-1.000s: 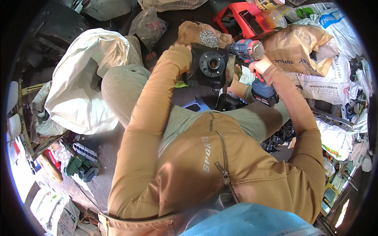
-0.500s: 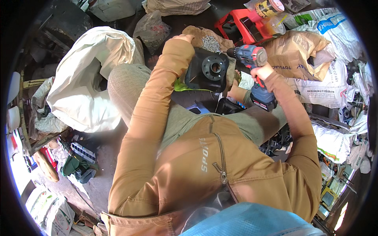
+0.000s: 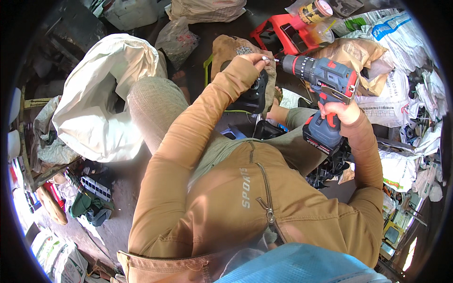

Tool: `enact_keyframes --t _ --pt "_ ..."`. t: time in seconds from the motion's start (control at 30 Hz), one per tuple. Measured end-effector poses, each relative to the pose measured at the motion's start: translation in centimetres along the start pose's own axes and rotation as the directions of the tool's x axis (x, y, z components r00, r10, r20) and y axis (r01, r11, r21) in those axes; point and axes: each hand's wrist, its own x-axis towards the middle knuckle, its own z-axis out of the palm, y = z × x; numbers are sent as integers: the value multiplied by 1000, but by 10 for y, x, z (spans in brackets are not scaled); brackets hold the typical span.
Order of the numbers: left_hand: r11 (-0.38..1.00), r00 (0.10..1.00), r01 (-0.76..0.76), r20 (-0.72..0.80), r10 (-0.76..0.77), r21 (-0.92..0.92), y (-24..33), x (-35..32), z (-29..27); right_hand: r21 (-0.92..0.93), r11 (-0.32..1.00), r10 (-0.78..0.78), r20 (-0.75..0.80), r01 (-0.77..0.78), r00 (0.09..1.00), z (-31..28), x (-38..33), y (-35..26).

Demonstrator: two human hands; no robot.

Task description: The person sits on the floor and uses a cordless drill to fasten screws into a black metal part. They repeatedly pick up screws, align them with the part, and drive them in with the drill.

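Note:
My right hand is closed round the handle of a blue and black cordless drill, which points left. At the tip of its bit, my left hand pinches a small screw between thumb and fingers. Beneath my left hand lies a black plastic part with a round hub, partly hidden by my hand and sleeve. Just beyond it, a pile of silver screws rests on a brown paper sheet.
A red plastic stool with cups on it stands at the far right. On the left is a large open white sack. Brown and white bags crowd the right side. My crossed legs frame the work.
My left hand has come from beside the screw pile rightward to the bit's tip, now pinching a screw. The drill has been lifted nearer and swung more level, its bit meeting my left fingers.

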Motion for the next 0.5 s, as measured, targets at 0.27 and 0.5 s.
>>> enact_keyframes --t 0.27,0.5 --pt "899 932 -339 -31 361 276 9 -11 -7 -36 996 -76 40 77 996 9 -16 -6" --pt "805 873 -456 13 488 380 9 -20 -9 -80 994 -66 34 69 997 15 -33 -7"
